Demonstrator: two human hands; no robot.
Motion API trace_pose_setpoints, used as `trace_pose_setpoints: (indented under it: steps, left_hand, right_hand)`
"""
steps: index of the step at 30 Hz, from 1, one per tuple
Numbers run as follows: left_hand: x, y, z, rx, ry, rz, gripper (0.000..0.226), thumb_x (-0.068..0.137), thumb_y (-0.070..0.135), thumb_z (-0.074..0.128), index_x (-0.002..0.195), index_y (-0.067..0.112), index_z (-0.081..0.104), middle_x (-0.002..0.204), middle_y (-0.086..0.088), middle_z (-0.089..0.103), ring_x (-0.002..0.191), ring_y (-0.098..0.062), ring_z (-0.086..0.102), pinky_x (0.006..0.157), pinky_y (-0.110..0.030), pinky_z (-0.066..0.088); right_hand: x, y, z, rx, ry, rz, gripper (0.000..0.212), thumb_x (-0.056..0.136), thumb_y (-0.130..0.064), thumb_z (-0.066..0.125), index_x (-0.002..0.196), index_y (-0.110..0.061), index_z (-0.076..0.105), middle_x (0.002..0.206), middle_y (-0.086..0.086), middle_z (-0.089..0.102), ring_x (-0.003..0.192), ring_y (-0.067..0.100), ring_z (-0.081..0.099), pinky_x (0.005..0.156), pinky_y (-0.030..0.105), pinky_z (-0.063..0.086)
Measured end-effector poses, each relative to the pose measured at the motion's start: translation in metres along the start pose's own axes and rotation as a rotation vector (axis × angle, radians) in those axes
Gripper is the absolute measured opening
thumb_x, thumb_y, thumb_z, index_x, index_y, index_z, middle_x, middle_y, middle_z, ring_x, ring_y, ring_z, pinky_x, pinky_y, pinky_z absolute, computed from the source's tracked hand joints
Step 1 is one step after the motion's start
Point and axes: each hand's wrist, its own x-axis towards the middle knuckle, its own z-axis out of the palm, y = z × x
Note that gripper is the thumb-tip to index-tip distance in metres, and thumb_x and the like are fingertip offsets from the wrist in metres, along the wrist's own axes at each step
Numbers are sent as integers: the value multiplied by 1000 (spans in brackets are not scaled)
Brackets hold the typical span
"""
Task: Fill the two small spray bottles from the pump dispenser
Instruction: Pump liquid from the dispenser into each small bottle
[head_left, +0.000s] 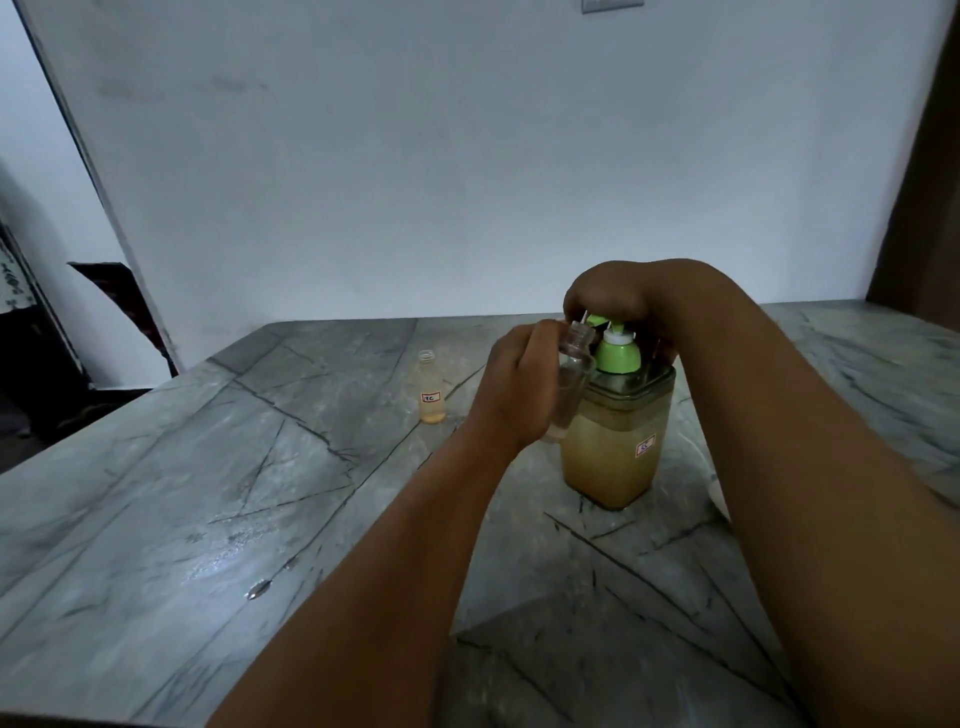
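A square pump dispenser (615, 452) with yellowish liquid and a green pump collar stands on the marble table. My right hand (613, 296) lies over the pump head, its fingers curled down around it. My left hand (519, 384) grips a small clear bottle (574, 364), tilted, with its open neck right at the pump's nozzle. The lower part of that bottle is hidden behind my fingers. A second small bottle (432, 389), uncapped, upright and holding pale orange liquid, stands on the table to the left of the dispenser.
The grey veined marble table (234, 493) runs back to a white wall (467, 156). A small wet spot (258, 588) lies on the table near the front. The table's left edge drops to a dark floor area (47, 384).
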Motion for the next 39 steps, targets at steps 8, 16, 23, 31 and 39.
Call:
trace_pose_setpoints:
  steps: [8, 16, 23, 31, 39]
  left_hand:
    - [3, -3, 0, 52, 4, -13, 36, 88, 27, 40, 63, 23, 66, 61, 4, 64, 73, -32, 59, 72, -60, 50]
    - [3, -2, -1, 80, 1, 13, 34, 81, 30, 37, 70, 13, 64, 68, -5, 64, 75, -30, 60, 73, -57, 50]
    - [2, -1, -1, 114, 19, 45, 49, 78, 32, 36, 82, -10, 62, 73, -19, 61, 72, -28, 56, 67, -46, 44]
    - [3, -2, -3, 116, -10, 13, 36, 97, 14, 36, 73, 9, 63, 66, -2, 61, 72, -21, 56, 69, -37, 42]
    - [2, 0, -4, 130, -37, 40, 38, 97, 12, 35, 87, -13, 62, 72, -13, 59, 69, -20, 54, 65, -34, 41]
  right_hand:
    - [1, 12, -10, 199, -81, 56, 37, 99, -39, 34, 80, -8, 45, 74, 11, 47, 58, 24, 44, 57, 26, 39]
    - [3, 10, -6, 134, -77, 56, 26, 93, -29, 44, 84, -5, 47, 74, 11, 47, 58, 24, 43, 60, 28, 40]
    - [-2, 5, -1, -59, -28, -42, 26, 95, -5, 37, 70, -3, 42, 63, 12, 41, 49, 23, 34, 49, 23, 32]
    - [2, 11, -7, 194, -28, 38, 23, 93, -21, 39, 72, -10, 40, 72, 10, 42, 59, 22, 39, 61, 26, 36]
    - [3, 9, -4, 138, -49, 54, 23, 89, -23, 45, 75, -6, 45, 69, 11, 46, 56, 24, 42, 59, 26, 38]
